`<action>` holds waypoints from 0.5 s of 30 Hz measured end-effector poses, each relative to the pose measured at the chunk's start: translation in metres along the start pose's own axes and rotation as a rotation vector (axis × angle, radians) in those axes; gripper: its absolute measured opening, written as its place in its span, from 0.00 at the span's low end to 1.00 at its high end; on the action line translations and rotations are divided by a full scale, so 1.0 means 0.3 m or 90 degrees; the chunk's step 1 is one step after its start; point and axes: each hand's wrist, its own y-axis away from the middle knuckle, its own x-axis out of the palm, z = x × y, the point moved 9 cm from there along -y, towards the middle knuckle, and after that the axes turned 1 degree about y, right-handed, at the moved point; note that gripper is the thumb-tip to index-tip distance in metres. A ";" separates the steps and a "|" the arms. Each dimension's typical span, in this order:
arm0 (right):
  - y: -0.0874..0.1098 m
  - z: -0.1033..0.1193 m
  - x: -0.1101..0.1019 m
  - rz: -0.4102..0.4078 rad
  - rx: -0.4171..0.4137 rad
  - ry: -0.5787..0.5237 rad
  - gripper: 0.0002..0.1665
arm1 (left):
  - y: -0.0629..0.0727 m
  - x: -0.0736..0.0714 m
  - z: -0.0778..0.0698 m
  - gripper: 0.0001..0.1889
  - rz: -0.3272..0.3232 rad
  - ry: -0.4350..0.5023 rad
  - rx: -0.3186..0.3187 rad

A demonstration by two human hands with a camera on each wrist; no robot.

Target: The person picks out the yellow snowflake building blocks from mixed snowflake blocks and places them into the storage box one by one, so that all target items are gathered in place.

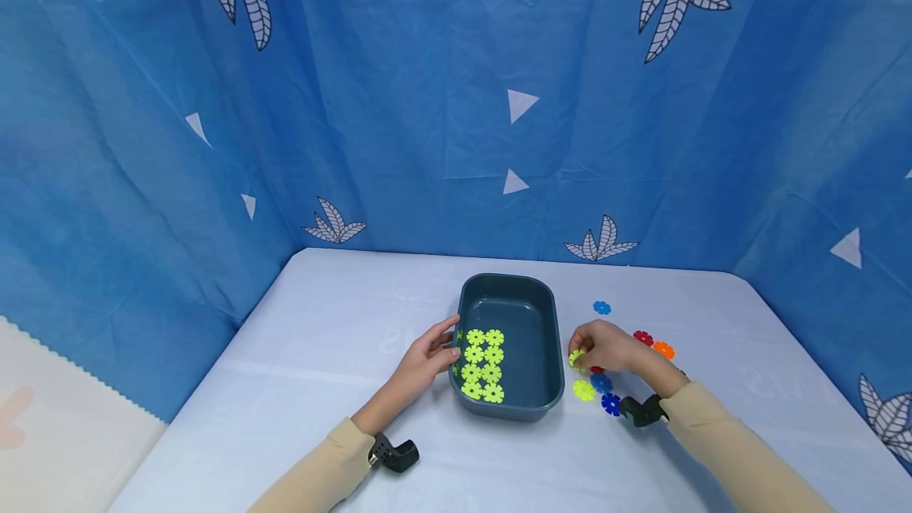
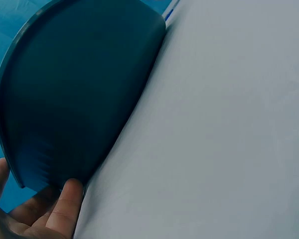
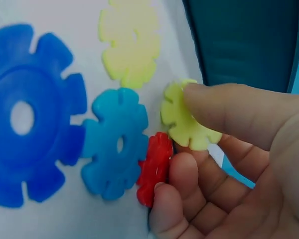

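My right hand (image 1: 602, 345) pinches a yellow-green snowflake disc (image 3: 177, 112) between thumb and fingers, just off the right side of a dark blue-grey tub (image 1: 527, 370). Its lower fingers lie against a red disc (image 3: 156, 169) in the right wrist view. My left hand (image 1: 426, 356) rests against the tub's left side with fairly straight fingers. Inside the tub, several yellow-green discs (image 1: 492, 373) lie in two columns along the left. On the table below the right hand are another yellow-green disc (image 1: 583, 390), a light blue disc (image 1: 602, 383) and a dark blue disc (image 1: 610, 404).
Farther right on the white table (image 1: 342, 299) lie a red disc (image 1: 644, 337) and an orange disc (image 1: 664, 350). A blue disc (image 1: 602, 307) sits behind the right hand. Blue cloth (image 1: 442, 101) with leaf prints hangs behind the table.
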 end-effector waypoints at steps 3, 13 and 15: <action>-0.002 -0.011 -0.008 -0.014 0.006 -0.010 0.07 | 0.000 0.001 0.000 0.32 0.001 -0.001 0.002; -0.012 -0.056 -0.049 -0.059 0.054 -0.080 0.12 | 0.002 0.002 -0.001 0.31 0.001 -0.007 0.002; -0.015 -0.063 -0.058 -0.066 0.059 -0.095 0.13 | 0.003 0.002 -0.004 0.31 0.002 -0.007 0.002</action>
